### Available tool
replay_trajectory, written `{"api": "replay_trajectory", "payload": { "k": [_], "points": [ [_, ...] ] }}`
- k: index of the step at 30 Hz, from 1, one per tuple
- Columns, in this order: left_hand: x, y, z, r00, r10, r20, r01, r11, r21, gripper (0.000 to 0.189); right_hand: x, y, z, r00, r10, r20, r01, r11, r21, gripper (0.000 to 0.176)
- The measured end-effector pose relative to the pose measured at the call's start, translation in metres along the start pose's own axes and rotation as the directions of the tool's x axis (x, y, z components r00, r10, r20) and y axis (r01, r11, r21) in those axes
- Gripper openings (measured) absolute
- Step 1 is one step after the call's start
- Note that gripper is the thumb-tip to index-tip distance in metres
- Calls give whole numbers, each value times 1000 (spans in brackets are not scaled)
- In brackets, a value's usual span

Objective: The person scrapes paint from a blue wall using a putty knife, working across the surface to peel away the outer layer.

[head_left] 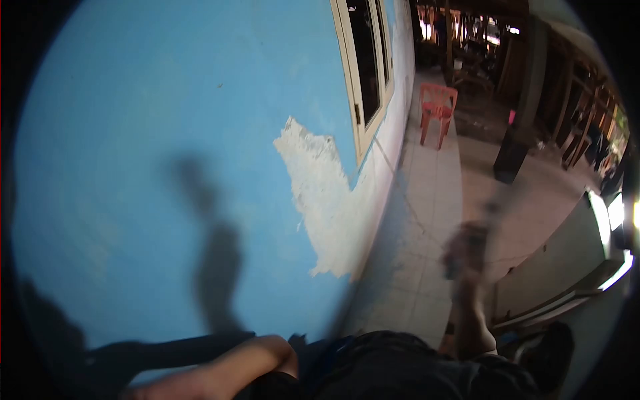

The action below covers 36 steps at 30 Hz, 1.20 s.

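Note:
My right hand (462, 252) is raised at right of centre, apart from the wall and smeared by motion. Its fingers are wrapped round a dark hand tool (493, 208), whose blurred narrow end points up and to the right; its exact kind cannot be made out. My left forearm crosses the bottom edge, and my left hand (170, 389) is low at the left, near the wall, with its fingers cut off by the view's edge. The blue wall (133, 133) has a rough patch of bare whitish plaster (320, 200) below the window.
A window (363, 73) with a cream frame is set in the wall. Farther along the tiled floor (427, 193) stands a red plastic chair (438, 110). A dark post (523, 113) rises beyond, and a pale panel (553, 267) leans at the right.

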State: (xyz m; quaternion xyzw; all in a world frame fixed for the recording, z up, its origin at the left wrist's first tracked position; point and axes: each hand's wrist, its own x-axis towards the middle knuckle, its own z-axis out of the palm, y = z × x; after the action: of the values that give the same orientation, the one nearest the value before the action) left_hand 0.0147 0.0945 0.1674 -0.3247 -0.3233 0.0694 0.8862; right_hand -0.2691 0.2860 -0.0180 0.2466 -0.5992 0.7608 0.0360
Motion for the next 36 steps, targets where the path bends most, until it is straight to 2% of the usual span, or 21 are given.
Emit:
{"api": "replay_trajectory", "payload": {
  "k": [1,2,3,5,6,7,9,10,13,17,18,19,21,22,26,27,29,32,35,36],
  "points": [
    [-11,-14,-42,958,-101,267,86,994,70,39,-12,14,32,974,170,150,-165,985,-45,51],
    [-19,-29,-84,842,-201,501,140,978,156,42,-18,23,57,901,326,287,-307,945,-110,57],
    [-22,-39,-109,659,-292,693,167,955,244,47,-27,36,77,786,470,403,-432,882,-186,65],
    [-26,-38,-125,516,-300,802,7,938,346,42,-43,76,111,697,338,633,-267,941,-208,65],
    [-33,-36,-125,449,-309,838,-83,920,384,39,-47,85,132,732,230,642,-163,973,-164,63],
    [-38,-32,-110,457,-259,851,-150,920,361,40,-51,87,156,753,128,645,-54,990,-132,61],
    [-44,-28,-104,592,-336,733,-120,862,492,38,-53,76,192,817,32,576,7,998,-66,59],
    [-42,-27,-105,612,-373,697,-43,865,501,38,-53,53,201,827,140,544,-102,990,-100,56],
    [-61,-21,-90,770,-309,558,66,909,411,42,-76,63,223,898,-17,439,44,998,-52,52],
    [-65,-23,-102,802,-268,534,115,946,302,41,-100,77,227,942,-98,322,91,995,39,47],
    [-66,-23,-100,800,-266,538,97,942,322,40,-97,79,228,945,-194,265,195,981,24,43],
    [-65,-21,-100,791,-276,545,97,937,335,40,-93,70,225,955,-78,286,88,996,-22,41],
    [-65,-20,-101,788,-278,550,85,933,349,40,-82,75,225,952,2,305,-6,1000,11,50],
    [-65,-21,-101,789,-266,553,82,939,334,40,-76,70,222,924,107,366,-108,994,-17,54],
    [-64,-21,-104,783,-260,566,74,941,329,40,-97,74,218,875,-30,483,6,999,51,67],
    [-63,-22,-105,781,-257,570,76,944,322,40,-105,81,219,874,-111,474,98,994,51,68],
    [-67,-22,-104,790,-253,559,77,944,320,39,-108,90,216,865,-115,488,183,979,-94,63],
    [-70,-22,-102,797,-255,547,79,943,323,39,-92,100,217,914,-84,397,140,984,-114,58],
    [-70,-21,-100,794,-258,551,69,938,339,39,-87,96,218,914,-147,379,208,970,-125,55],
    [-69,-20,-100,784,-261,563,62,936,347,39,-93,87,215,910,-87,405,153,979,-134,54]
  ]
}}
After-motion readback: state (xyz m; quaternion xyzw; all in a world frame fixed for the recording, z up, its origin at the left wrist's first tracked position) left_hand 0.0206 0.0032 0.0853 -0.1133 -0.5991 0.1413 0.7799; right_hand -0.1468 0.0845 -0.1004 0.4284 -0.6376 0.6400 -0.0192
